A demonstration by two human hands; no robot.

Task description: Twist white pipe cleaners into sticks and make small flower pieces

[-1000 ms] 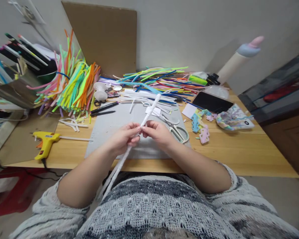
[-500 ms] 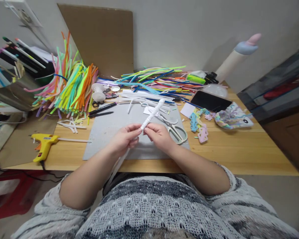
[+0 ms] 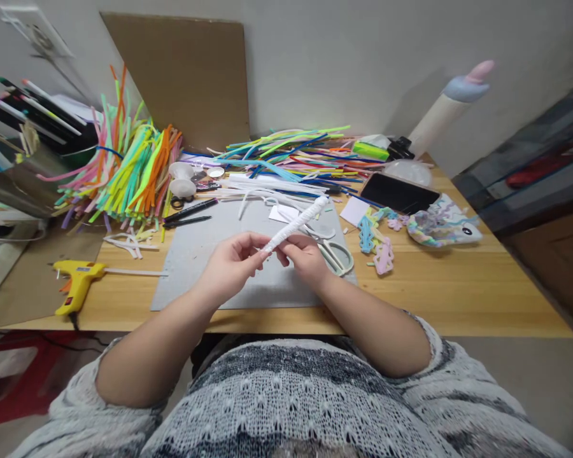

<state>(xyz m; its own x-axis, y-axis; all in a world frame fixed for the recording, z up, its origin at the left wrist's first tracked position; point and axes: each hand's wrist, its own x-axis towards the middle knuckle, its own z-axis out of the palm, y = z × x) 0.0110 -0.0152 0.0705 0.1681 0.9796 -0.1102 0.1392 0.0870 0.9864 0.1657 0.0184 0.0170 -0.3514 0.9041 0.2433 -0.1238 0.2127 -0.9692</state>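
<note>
Between my hands, above the grey cutting mat (image 3: pixel 181 267), is a white rod (image 3: pixel 298 222) wrapped along its length in ridged turns, apparently of white pipe cleaner. My left hand (image 3: pixel 233 261) pinches its lower end between thumb and fingers. Just up the rod, my right hand (image 3: pixel 305 257) is closed on it from the right, some fingertips hidden behind it. The rod slants up and to the right, its far tip free. Partly covered by my right hand and the rod, a pair of scissors (image 3: pixel 340 257) with pale green handles lies on the mat.
Colourful pipe cleaners stand bundled (image 3: pixel 138 168) at the left and lie in a pile (image 3: pixel 286 152) at the back. A yellow glue gun (image 3: pixel 79 280) rests at the left. Black pens (image 3: pixel 191 213), a phone (image 3: pixel 401 193) and small pastel pieces (image 3: pixel 382 254) surround the mat.
The rod has tipped over to the right and lies flatter. A white strand that hung below my left hand no longer shows. The whole view has shifted slightly.
</note>
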